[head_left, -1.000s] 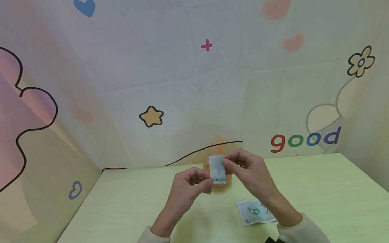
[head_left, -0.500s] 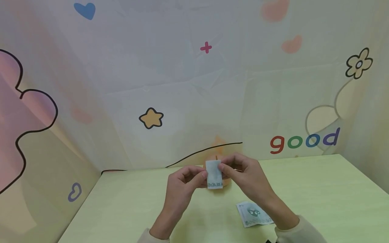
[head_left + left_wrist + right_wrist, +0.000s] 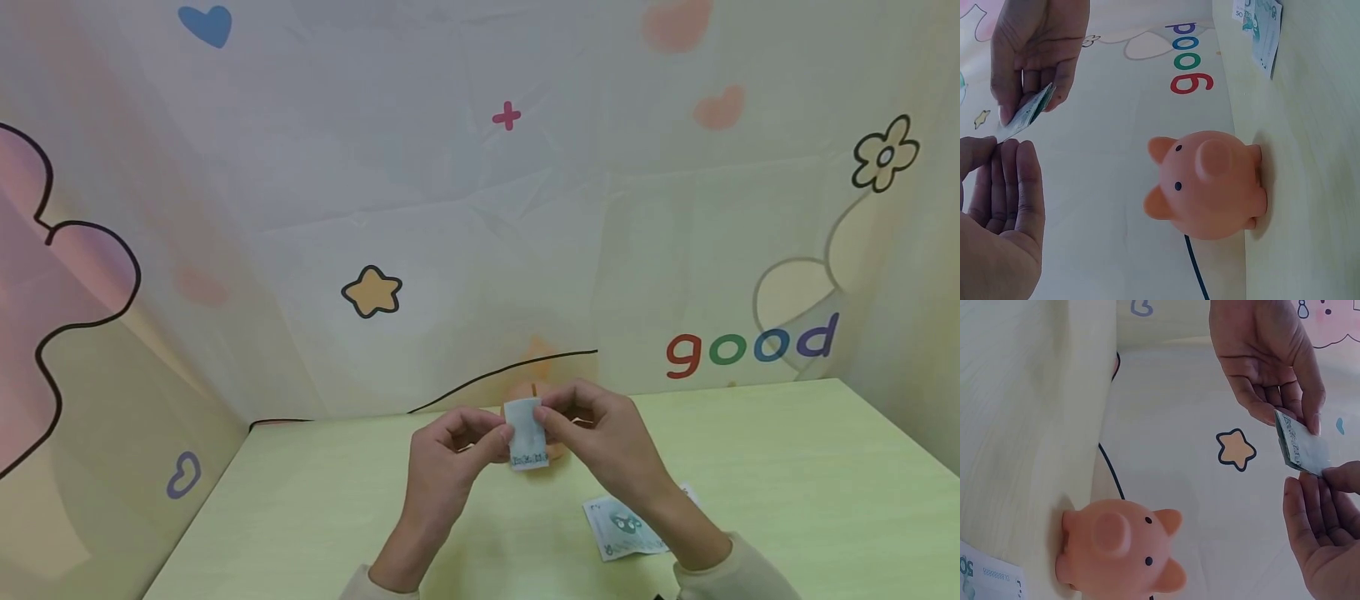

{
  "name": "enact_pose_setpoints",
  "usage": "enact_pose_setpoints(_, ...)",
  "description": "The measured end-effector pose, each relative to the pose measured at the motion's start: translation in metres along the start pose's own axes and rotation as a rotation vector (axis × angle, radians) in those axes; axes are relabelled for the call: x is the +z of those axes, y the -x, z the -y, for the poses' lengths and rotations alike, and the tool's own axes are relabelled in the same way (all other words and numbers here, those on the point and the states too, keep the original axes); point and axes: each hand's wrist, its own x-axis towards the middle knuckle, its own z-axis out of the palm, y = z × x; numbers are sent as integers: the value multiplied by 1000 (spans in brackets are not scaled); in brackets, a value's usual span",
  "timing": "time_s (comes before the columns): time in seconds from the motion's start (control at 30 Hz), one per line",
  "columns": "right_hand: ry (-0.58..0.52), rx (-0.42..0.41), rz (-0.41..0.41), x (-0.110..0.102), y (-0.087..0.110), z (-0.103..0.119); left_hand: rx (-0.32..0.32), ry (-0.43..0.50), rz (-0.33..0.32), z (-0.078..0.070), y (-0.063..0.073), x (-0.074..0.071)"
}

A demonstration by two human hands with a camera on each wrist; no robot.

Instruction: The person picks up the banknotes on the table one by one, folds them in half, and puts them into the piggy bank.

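A folded banknote (image 3: 528, 437), pale with a dark printed strip along its lower end, is held upright in the middle of the head view. My left hand (image 3: 448, 467) pinches its left edge between thumb and fingers. At the right edge, my right hand (image 3: 611, 442) grips it near the top. In the left wrist view the folded layers of the banknote (image 3: 1027, 114) show from the side. Behind it, mostly hidden in the head view, stands an orange-pink piggy bank (image 3: 1210, 187), its snout facing the hands.
Flat on the light yellow-green table (image 3: 300, 500) lies another banknote (image 3: 624, 527), partly covered by my right forearm. The left wrist view shows overlapping notes (image 3: 1266, 37) there. A printed cloth backdrop (image 3: 450, 167) rises behind the table.
The folded banknote has shifted slightly left and down with both hands. My left thumb has moved from its lower corner up to the middle of the left edge.
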Motion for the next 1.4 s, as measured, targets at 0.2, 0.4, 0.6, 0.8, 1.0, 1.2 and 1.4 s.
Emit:
enact_pose_setpoints(0.2, 19, -11, 0, 1, 0, -1, 4, -15, 4, -1, 0, 2)
enact_pose_setpoints(0.4, 23, -2, 3, 1, 1, 0, -14, -4, 16, -1, 0, 2)
enact_pose_setpoints(0.6, 4, -4, 17, 3, 2, -1, -33, 23, 49, -1, 1, 3)
enact_pose_setpoints(0.8, -6, -7, 28, 6, 2, -1, -31, 43, 82, 3, 1, 3)
enact_pose_setpoints(1.0, -2, 2, 28, 7, 2, 0, -39, 51, 85, 3, 1, 3)
enact_pose_setpoints(1.2, -13, 17, 58, 7, 3, 0, -68, 4, 32, 2, 3, 3)
enact_pose_setpoints(1.4, -23, 14, 87, 6, 2, 1, -72, 29, 45, 1, 1, 4)
